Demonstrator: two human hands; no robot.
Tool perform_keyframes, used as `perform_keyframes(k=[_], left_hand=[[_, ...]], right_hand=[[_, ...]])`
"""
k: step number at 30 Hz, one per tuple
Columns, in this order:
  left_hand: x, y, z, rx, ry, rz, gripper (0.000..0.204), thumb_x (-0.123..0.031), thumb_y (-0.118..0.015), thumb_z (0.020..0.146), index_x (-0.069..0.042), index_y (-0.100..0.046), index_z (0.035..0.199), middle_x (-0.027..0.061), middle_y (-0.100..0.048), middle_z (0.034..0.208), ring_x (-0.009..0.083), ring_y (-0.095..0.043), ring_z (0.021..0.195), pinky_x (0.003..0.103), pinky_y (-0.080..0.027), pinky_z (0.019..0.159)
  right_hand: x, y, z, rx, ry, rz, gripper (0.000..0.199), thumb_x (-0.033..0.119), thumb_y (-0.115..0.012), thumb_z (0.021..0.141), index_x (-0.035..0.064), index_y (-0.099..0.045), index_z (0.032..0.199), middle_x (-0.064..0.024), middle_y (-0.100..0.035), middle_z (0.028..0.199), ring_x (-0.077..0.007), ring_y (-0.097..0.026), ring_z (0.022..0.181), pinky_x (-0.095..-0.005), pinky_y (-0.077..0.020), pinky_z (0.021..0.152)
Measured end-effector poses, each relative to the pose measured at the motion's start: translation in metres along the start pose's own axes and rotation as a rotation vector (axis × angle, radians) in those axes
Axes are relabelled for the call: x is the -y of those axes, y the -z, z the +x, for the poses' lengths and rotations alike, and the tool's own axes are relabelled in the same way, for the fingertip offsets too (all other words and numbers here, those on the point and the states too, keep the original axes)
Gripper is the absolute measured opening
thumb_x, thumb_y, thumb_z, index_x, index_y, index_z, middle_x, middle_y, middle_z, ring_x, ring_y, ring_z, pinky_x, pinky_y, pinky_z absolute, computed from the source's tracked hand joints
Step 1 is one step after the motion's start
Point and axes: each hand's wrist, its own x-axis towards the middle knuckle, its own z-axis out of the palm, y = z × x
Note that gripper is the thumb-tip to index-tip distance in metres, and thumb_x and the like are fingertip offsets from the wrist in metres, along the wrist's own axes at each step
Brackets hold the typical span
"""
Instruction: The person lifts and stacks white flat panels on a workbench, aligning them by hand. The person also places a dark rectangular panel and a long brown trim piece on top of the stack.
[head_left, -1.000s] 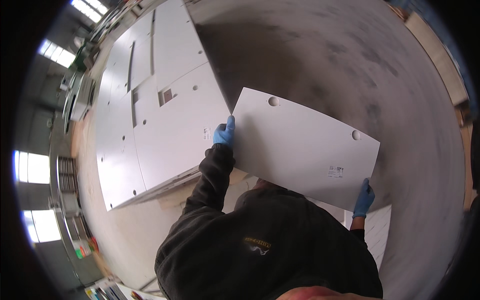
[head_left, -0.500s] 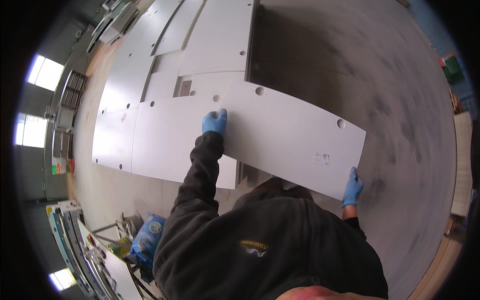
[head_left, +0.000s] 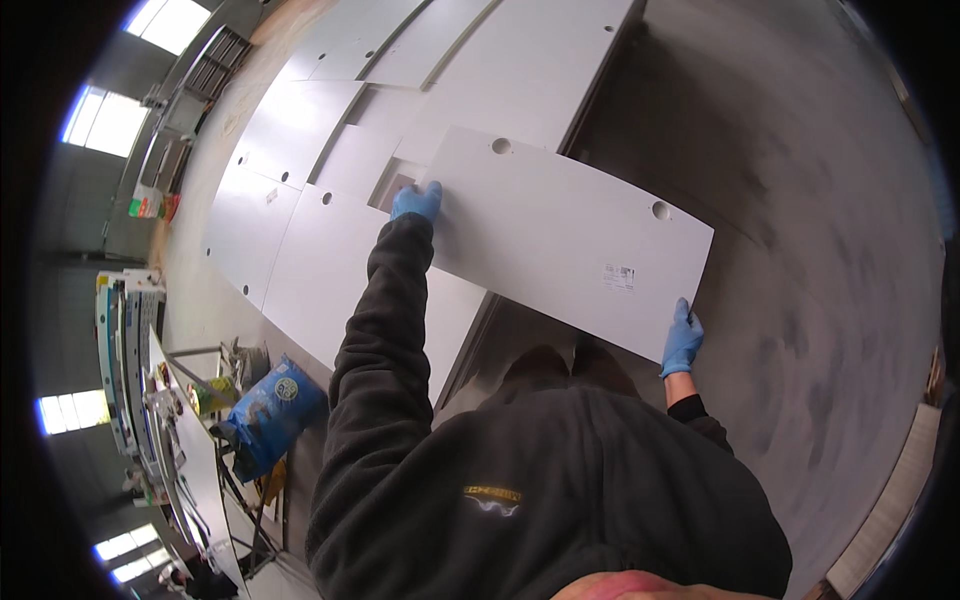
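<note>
I hold a long white board (head_left: 560,235) with two round holes and a small label, flat and slightly tilted in front of me. My left hand (head_left: 416,201), in a blue glove, grips its far left edge. On the near right corner of the board sits my right hand (head_left: 682,337), also blue-gloved. The board hangs over the right end of a stack of white panels (head_left: 320,250) lying on the floor. My dark sleeves and jacket fill the lower middle of the view.
More white panels (head_left: 520,50) lie side by side further ahead. Grey concrete floor (head_left: 800,200) spreads to the right. At the left stand a cluttered workbench (head_left: 180,430) and a blue bag (head_left: 268,405). Bright windows (head_left: 110,120) line the left wall.
The board has moved forward and left, from beside the panel stack to over its right end. Both hands kept their grip.
</note>
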Motion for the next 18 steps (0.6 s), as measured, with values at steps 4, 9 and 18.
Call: perform_keyframes(k=[4, 9, 18], left_hand=[[-0.002, 0.004, 0.049, 0.063, 0.101, -0.048, 0.063, -0.058, -0.067, 0.083, 0.002, -0.074, 0.099, 0.0251, -0.074, 0.102, 0.0383, -0.07, 0.102, 0.044, -0.052, 0.093], [0.012, 0.0, 0.108, 0.035, 0.207, -0.02, 0.063, -0.058, -0.067, 0.083, 0.001, -0.074, 0.104, 0.0244, -0.074, 0.104, 0.0378, -0.07, 0.103, 0.043, -0.052, 0.094], [0.028, 0.011, 0.177, 0.122, 0.255, 0.157, 0.066, -0.061, -0.063, 0.087, -0.002, -0.073, 0.114, 0.0222, -0.07, 0.121, 0.0388, -0.065, 0.116, 0.044, -0.05, 0.102]], right_hand=[[0.026, -0.056, 0.038, 0.09, -0.025, -0.015, 0.042, 0.038, -0.065, 0.102, -0.0024, -0.069, 0.088, 0.0014, -0.06, 0.075, -0.0103, -0.048, 0.068, -0.0308, -0.0435, 0.064], [0.039, -0.13, 0.055, 0.19, -0.056, 0.025, 0.038, 0.033, -0.064, 0.103, -0.0028, -0.067, 0.09, -0.0005, -0.063, 0.078, -0.0108, -0.051, 0.07, -0.0317, -0.0459, 0.066], [0.032, -0.223, 0.034, 0.185, -0.087, 0.011, 0.035, 0.03, -0.063, 0.103, -0.0034, -0.068, 0.095, -0.0018, -0.063, 0.08, -0.0121, -0.052, 0.071, -0.0319, -0.0471, 0.068]])
